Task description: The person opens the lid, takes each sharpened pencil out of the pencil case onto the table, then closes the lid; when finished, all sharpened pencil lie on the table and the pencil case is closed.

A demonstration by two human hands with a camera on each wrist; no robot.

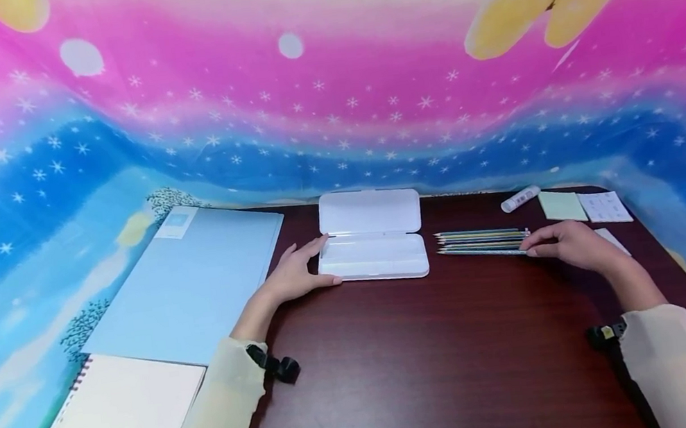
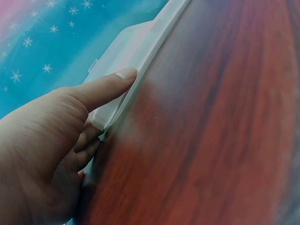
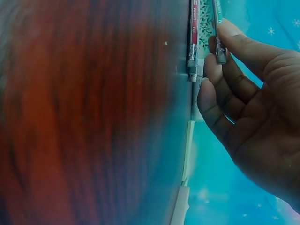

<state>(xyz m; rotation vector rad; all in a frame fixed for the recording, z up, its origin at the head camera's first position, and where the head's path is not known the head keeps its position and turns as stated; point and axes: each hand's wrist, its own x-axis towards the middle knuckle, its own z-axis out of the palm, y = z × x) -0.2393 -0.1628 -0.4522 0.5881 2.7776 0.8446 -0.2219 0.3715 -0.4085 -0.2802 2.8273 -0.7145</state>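
A white pencil case (image 1: 373,257) lies with its lid (image 1: 370,212) raised at the back of the table, its tray bare inside. At its left end, my left hand (image 1: 295,269) holds the case, thumb (image 2: 110,88) on the front edge and fingers toward the hinge. To the right, my right hand (image 1: 572,246) pinches a pencil (image 3: 218,14) near its eraser end between thumb and fingertips. In the right wrist view this pencil is lifted off the table. Several other pencils (image 1: 477,235) lie side by side just behind it, points toward the case.
A light blue folder (image 1: 193,278) and a spiral notebook (image 1: 113,412) lie on the left. At the back right are a glue stick (image 1: 520,199), a green sticky pad (image 1: 562,205) and a white note pad (image 1: 604,207). A patterned cloth (image 1: 331,103) hangs behind the table (image 1: 434,365).
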